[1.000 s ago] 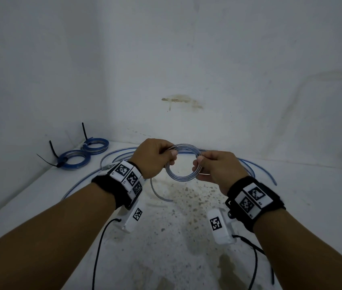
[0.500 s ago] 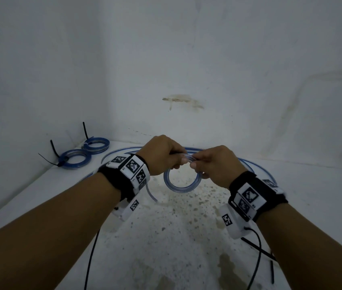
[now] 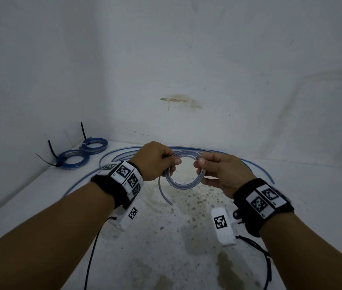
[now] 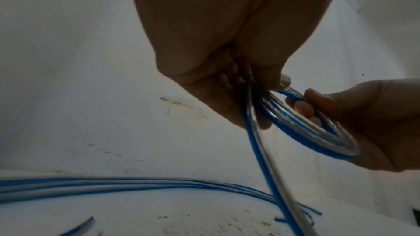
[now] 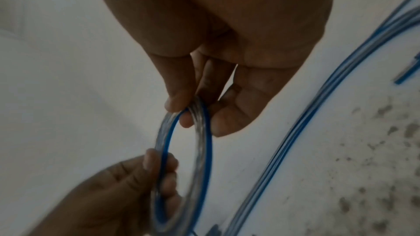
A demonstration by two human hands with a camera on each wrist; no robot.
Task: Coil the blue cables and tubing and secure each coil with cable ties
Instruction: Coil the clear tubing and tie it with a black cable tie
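Observation:
A small coil of clear tubing with a blue stripe (image 3: pixel 181 183) hangs between both hands above the table. My left hand (image 3: pixel 157 162) grips its left side (image 4: pixel 256 96), fingers curled round the loops. My right hand (image 3: pixel 218 170) pinches its right side (image 5: pixel 197 109) between thumb and fingers. A loose tail (image 3: pixel 163 195) of the same tubing drops from the left hand toward the table (image 4: pixel 268 177). Long uncoiled blue tubing (image 3: pixel 119 155) arcs across the table behind the hands.
Two finished blue coils (image 3: pixel 72 159) (image 3: pixel 94 143) bound with black cable ties (image 3: pixel 50 147) lie in the far left corner. White walls close in at left and back. The white table (image 3: pixel 165 237) is stained in front of me. Black wrist cables (image 3: pixel 266 258) trail at the right.
The hands, which came close together half a second ago, have moved apart again, opening the coil wider. The loose tail has grown shorter and now hangs left of the coil.

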